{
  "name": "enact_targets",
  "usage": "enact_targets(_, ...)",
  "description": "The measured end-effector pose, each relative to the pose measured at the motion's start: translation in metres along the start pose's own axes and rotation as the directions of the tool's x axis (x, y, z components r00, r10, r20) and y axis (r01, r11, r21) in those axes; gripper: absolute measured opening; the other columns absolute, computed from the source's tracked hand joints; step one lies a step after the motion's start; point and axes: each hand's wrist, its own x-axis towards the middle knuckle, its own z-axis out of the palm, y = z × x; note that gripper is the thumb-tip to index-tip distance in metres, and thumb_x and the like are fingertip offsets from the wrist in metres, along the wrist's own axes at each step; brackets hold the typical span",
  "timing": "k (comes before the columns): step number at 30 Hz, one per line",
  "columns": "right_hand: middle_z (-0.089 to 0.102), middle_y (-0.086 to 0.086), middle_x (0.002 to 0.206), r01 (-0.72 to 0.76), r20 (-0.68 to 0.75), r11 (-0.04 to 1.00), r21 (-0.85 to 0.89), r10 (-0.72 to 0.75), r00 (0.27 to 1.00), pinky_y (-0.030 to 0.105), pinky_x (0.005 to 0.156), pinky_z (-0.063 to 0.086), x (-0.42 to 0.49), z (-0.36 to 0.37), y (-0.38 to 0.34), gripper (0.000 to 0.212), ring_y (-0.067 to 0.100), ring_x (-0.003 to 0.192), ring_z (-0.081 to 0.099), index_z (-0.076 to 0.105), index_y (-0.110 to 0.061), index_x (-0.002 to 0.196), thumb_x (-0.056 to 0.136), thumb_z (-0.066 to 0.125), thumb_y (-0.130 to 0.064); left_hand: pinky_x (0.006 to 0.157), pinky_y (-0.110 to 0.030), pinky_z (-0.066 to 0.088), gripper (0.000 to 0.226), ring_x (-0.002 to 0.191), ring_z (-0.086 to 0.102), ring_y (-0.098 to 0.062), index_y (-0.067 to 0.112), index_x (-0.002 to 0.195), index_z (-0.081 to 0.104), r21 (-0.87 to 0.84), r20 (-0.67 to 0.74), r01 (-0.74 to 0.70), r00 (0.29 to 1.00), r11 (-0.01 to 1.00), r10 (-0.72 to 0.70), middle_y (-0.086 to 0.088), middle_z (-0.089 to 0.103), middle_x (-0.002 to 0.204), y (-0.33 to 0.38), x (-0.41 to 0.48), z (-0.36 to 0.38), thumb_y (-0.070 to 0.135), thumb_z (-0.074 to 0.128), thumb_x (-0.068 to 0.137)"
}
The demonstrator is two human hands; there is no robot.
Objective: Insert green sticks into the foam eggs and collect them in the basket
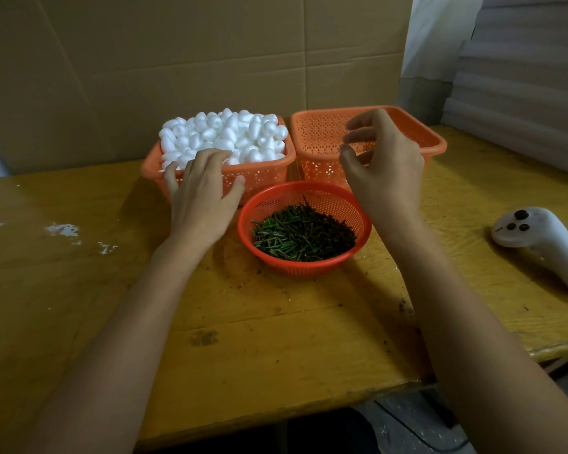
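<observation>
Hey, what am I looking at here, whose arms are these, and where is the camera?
No machine here: one camera worn on a person's head looks down at their bare arms. On the yellow table stand an orange basket heaped with white foam eggs, a second orange basket with nothing showing inside, and a round red basket of green sticks. A white controller lies at the right. The left hand lies spread on the egg basket's front edge; the right hand hovers, fingers loosely curled, before the second basket. Neither holds anything.
</observation>
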Motion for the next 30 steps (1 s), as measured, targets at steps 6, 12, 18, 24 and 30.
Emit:
enact_targets(6,0.073,-0.014,0.108,0.002,0.001,1.000,0.017,-0.002,1.000,0.041,0.077,0.062,-0.001,-0.001,0.000,0.023,0.004,0.078,0.070,0.064,-0.021,0.115,0.093,0.071,-0.024,0.124,-0.048,0.019,0.042,0.141,0.048,-0.022,0.018,0.146,0.055,0.007,-0.055,-0.072,0.996,0.997,0.072,-0.003,0.055,0.147,-0.001,-0.003,0.000,0.030,0.058,0.106)
enact_targets(12,0.074,-0.013,0.109,0.008,0.025,1.000,0.011,-0.008,1.000,0.042,0.079,0.059,-0.002,-0.001,-0.001,0.023,0.005,0.078,0.069,0.063,-0.021,0.115,0.093,0.068,-0.024,0.115,-0.045,0.035,0.040,0.140,0.046,-0.028,0.026,0.148,0.056,0.014,-0.116,-0.052,0.992,0.999,0.054,-0.007,0.048,0.153,-0.004,-0.002,-0.001,0.031,0.053,0.108)
enact_targets(18,0.074,-0.012,0.110,0.017,0.054,1.000,0.003,-0.017,0.998,0.044,0.080,0.060,-0.004,-0.001,-0.002,0.024,0.007,0.081,0.070,0.063,-0.020,0.117,0.094,0.068,-0.023,0.107,-0.049,0.041,0.040,0.132,0.050,-0.033,0.027,0.147,0.058,0.041,-0.015,0.003,1.000,0.999,-0.002,-0.013,0.058,0.143,-0.007,0.013,-0.010,0.035,0.040,0.112)
enact_targets(24,0.074,-0.013,0.108,0.026,0.048,1.000,0.000,-0.026,0.999,0.043,0.078,0.060,-0.004,0.001,-0.003,0.023,0.005,0.078,0.070,0.063,-0.021,0.116,0.093,0.067,-0.024,0.107,-0.041,0.044,0.023,0.143,0.045,-0.027,0.032,0.119,0.074,0.061,0.278,0.138,0.949,0.989,-0.150,-0.005,0.057,0.151,-0.020,0.069,-0.027,0.037,0.059,0.103)
enact_targets(30,0.072,-0.016,0.107,0.034,0.034,0.999,0.001,-0.034,0.999,0.041,0.078,0.061,-0.006,0.001,-0.003,0.023,0.003,0.077,0.069,0.063,-0.023,0.115,0.093,0.069,-0.025,0.105,-0.040,0.051,0.015,0.126,0.061,-0.022,0.037,0.091,0.076,-0.094,0.270,0.253,0.937,0.963,-0.220,-0.003,0.071,0.116,-0.027,0.085,-0.025,0.037,0.086,0.080)
